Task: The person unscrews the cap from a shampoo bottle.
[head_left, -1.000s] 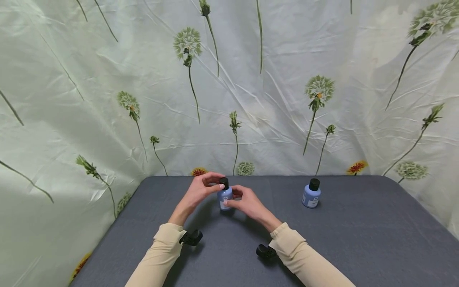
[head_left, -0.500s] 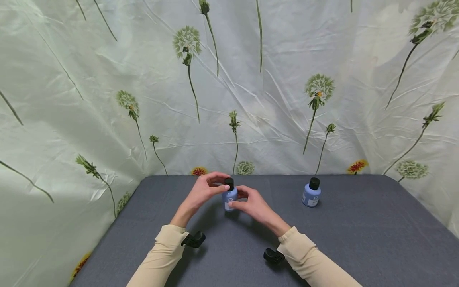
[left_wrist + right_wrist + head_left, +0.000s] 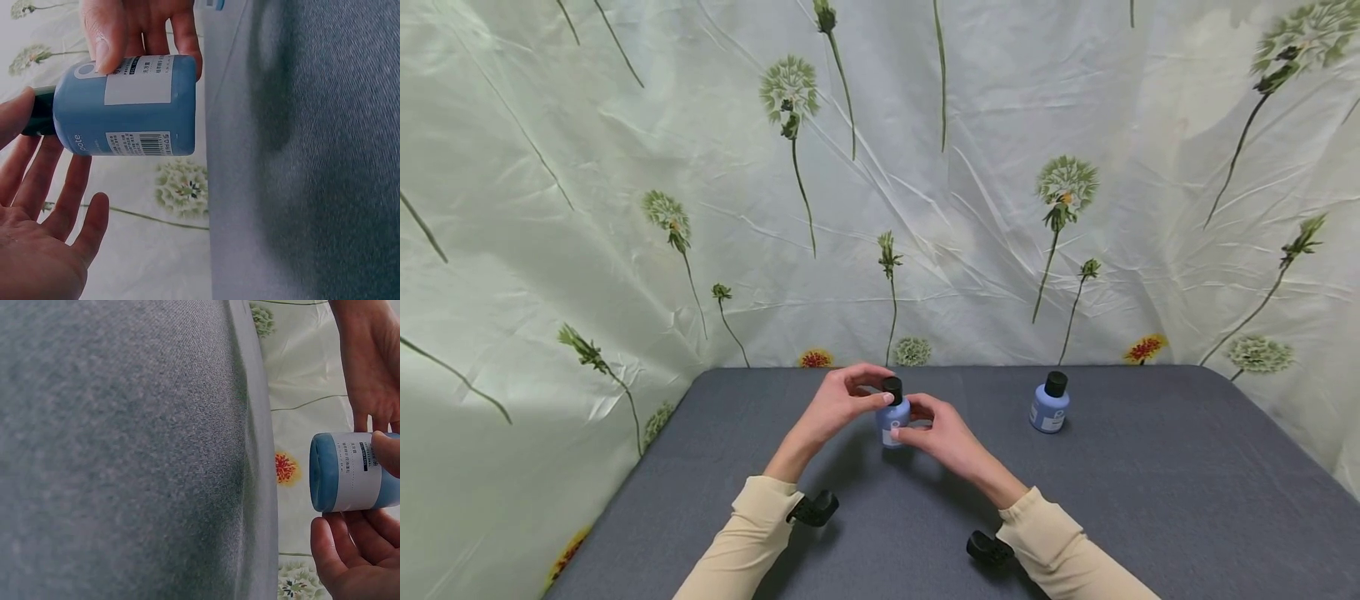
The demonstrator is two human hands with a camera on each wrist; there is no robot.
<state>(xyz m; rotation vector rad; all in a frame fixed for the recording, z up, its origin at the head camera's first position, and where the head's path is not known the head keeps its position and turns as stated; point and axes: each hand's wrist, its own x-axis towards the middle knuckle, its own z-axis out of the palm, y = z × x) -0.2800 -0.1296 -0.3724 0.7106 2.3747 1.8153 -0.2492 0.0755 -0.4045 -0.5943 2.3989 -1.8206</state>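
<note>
A small blue bottle [image 3: 892,417] with a black cap [image 3: 892,386] is held just above the grey table [image 3: 1120,500], near its far middle. My right hand [image 3: 910,419] grips the bottle's body with thumb and fingers. My left hand [image 3: 876,390] pinches the cap from the left. In the left wrist view the bottle [image 3: 125,106] shows its white label and barcode, with my left thumb on the cap [image 3: 39,112]. The right wrist view shows the bottle's base [image 3: 347,472] clear of the table, my right hand's fingers [image 3: 350,556] around it.
A second blue bottle [image 3: 1049,402] with a black cap stands upright on the table to the right, apart from my hands. A floral curtain [image 3: 625,208] hangs behind and to the left of the table. Black wrist mounts [image 3: 814,507] sit under both sleeves.
Both hands have carried the bottle a little to the right and farther from me, keeping the same hold. The second bottle has not moved.
</note>
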